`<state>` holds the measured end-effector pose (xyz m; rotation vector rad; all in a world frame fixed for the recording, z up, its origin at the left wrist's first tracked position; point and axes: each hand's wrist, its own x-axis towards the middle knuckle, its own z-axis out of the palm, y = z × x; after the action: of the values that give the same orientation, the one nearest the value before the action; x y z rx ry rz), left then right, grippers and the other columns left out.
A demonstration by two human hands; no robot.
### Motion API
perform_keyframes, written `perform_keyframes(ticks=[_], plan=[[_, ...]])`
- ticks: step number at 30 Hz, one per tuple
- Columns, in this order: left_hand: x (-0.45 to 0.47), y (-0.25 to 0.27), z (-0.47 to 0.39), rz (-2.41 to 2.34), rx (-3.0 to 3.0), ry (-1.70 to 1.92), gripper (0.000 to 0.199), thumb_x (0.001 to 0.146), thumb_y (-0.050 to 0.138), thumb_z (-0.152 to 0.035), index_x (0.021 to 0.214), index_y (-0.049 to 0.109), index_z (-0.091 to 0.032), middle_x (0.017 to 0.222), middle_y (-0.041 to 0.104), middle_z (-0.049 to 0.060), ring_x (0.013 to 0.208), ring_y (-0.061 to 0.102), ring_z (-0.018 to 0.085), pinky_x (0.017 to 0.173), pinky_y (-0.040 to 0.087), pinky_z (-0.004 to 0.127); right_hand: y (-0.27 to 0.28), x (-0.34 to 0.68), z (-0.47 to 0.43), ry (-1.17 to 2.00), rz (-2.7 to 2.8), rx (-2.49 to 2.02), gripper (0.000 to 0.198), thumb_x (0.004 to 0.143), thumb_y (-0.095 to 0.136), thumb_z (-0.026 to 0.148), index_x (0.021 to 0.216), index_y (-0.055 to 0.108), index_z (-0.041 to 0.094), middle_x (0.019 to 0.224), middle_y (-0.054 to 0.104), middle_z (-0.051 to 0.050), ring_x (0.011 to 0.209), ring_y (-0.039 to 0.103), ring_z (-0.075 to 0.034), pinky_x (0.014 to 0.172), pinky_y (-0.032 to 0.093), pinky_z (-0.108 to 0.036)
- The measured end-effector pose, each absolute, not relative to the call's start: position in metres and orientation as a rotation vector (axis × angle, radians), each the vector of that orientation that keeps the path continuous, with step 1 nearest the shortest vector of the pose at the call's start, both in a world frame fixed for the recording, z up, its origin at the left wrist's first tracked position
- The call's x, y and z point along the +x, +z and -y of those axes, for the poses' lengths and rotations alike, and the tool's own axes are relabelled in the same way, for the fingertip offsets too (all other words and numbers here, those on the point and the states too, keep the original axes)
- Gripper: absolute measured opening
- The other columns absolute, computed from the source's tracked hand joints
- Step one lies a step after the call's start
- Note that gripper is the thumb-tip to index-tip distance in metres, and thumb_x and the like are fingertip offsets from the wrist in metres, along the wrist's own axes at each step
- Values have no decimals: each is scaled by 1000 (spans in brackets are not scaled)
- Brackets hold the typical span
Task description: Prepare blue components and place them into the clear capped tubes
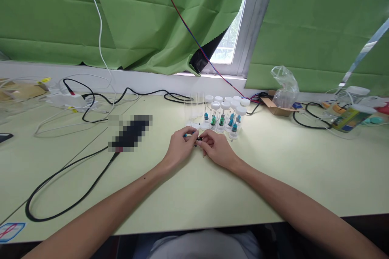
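In the head view, to the near left of the capped tubes (224, 115), the left hand (181, 144) and right hand (217, 147) meet, each grip pinching a small dark piece (199, 139). Fine two-handed adjustment seems underway; the next move calls for steady control.

Your bare left hand (179, 145) and bare right hand (217, 147) come together over the pale yellow-green tabletop (206, 194), fingertips pinching a tiny black part (199, 139) whose shape is too small to tell. Just beyond them you have a cluster of clear cylindrical tubes with round white caps (225, 105), small blue or green pieces inside; taller clear uncapped tubes (198, 107) stand at its left. To your left, a looping black cable (38, 221) meets a pixelated dark object (132, 132). Green fabric curtains (121, 16) hang behind the table.
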<state>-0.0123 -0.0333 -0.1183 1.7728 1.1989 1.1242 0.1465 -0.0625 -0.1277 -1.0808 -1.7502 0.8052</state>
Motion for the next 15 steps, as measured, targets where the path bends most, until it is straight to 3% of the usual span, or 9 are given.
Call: perform_keyframes(ticks=[15], plan=[[-12,-117,34,-1187,1764,1124,27,82,60,-44,87,68,-19,92,73,4,76,67,18,70,50,27,-127,147,62,785,1758,-1079,12,90,57,33,93,58,22,67,65,2,53,62,-14,59,50,-27]])
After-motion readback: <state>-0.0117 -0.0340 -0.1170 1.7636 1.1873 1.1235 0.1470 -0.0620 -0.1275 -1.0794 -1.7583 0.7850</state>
